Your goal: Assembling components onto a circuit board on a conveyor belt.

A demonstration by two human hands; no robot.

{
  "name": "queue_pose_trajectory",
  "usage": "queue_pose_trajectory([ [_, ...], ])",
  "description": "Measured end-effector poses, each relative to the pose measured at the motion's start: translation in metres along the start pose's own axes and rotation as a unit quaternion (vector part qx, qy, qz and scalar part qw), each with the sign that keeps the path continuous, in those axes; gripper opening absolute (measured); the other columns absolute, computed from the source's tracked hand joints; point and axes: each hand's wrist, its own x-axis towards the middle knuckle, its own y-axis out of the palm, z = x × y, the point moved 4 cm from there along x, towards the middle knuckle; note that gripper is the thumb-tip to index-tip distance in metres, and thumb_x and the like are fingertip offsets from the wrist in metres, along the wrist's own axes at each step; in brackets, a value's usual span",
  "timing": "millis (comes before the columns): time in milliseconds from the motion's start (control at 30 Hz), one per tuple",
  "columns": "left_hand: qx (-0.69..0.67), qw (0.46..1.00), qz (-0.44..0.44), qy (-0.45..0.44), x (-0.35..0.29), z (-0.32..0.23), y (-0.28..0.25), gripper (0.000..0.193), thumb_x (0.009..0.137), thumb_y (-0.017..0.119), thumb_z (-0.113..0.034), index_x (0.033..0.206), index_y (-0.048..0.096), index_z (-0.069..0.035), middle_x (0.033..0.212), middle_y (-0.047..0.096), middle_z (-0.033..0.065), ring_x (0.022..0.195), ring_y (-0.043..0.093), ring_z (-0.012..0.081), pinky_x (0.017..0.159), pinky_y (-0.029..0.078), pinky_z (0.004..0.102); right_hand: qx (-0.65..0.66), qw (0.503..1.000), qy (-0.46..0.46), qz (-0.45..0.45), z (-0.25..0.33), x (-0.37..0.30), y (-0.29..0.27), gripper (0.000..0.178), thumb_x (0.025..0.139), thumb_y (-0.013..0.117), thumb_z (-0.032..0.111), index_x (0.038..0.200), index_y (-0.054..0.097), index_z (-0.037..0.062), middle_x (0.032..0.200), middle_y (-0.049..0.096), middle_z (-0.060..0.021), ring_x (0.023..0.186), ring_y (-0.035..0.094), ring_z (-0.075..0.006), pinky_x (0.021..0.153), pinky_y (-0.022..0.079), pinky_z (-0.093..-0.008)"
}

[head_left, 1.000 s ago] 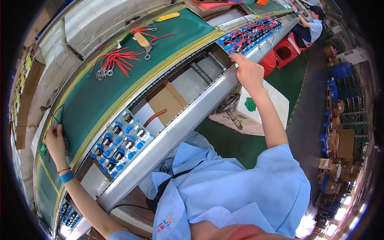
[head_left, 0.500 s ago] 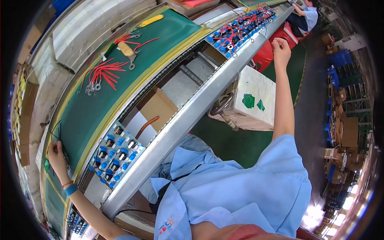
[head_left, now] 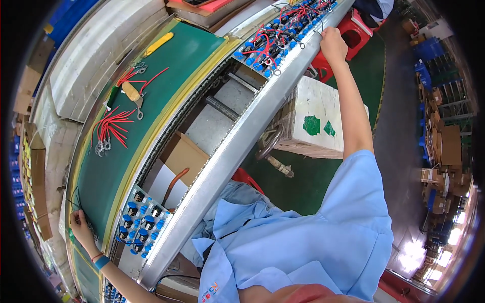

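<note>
My left hand (head_left: pixel 85 233) rests at the left edge of the green work surface (head_left: pixel 166 86), fingertips closed around thin black wires (head_left: pixel 76 198). My right hand (head_left: pixel 334 46) reaches far out to the metal rail, fingers pinched together beside the far panel of blue parts (head_left: pixel 252 52); whatever they may hold is too small to make out. Red and black wires with ring terminals lie over that panel. A second panel (head_left: pixel 141 222), with blue and black components, stands near my left forearm. Red wires (head_left: pixel 113 123) with ring terminals are fanned out on the green surface.
A yellow-handled tool (head_left: pixel 159 43) and a tan-wrapped piece (head_left: pixel 131 91) lie on the green surface. The metal rail (head_left: pixel 222 146) runs along my front. Beyond it are a white block (head_left: pixel 318 116) and a red stool (head_left: pixel 353 38). Cardboard (head_left: pixel 184 156) sits between the panels.
My right hand has come in from beyond the rail to the edge of the far panel. My left hand stays at the black wires. The whole view has shifted.
</note>
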Motion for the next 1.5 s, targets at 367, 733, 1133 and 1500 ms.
queue_pose_trajectory([
  [367,0.012,1.0,-0.002,-0.004,-0.001,-0.012,-0.001,0.024,0.096,0.059,-0.024,0.09,0.058,-0.001,0.073,0.053,0.0002,0.064,0.044,0.0093,0.059,0.039,0.0252,0.009,0.999,0.041,-0.005,-0.001,0.011,0.004,0.025,0.094,0.05,0.023,0.102,0.057,0.0004,0.102,0.064,-0.0252,0.091,0.065,-0.0399,0.075,0.053,-0.0492],
  [733,-0.006,1.0,0.004,-0.029,-0.004,-0.008,-0.001,0.025,0.095,0.06,-0.025,0.093,0.059,-0.001,0.076,0.054,0.0,0.066,0.046,0.0086,0.061,0.04,0.024,0.291,0.944,0.149,0.052,-0.055,0.041,0.041,0.032,0.091,0.056,0.034,0.105,0.069,0.0074,0.095,0.07,-0.0117,0.073,0.066,-0.0231,0.064,0.051,-0.037],
  [1133,-0.018,0.999,-0.001,-0.031,-0.003,-0.004,0.0,0.024,0.095,0.061,-0.025,0.094,0.06,0.0,0.077,0.055,-0.0002,0.068,0.047,0.0078,0.063,0.041,0.0234,0.303,0.939,0.155,0.059,-0.05,0.035,0.039,0.035,0.086,0.064,0.035,0.1,0.072,0.004,0.085,0.07,-0.0047,0.06,0.06,-0.0111,0.051,0.047,-0.0267],
  [1500,-0.004,0.999,-0.012,-0.044,-0.008,-0.012,0.001,0.023,0.095,0.06,-0.024,0.097,0.061,-0.002,0.079,0.059,0.0008,0.07,0.05,0.0094,0.067,0.043,0.0244,0.468,0.839,0.221,0.166,-0.024,0.075,0.045,0.022,0.082,0.071,0.022,0.084,0.068,-0.0004,0.071,0.066,-0.0045,0.046,0.044,-0.0062,0.037,0.028,-0.022],
])
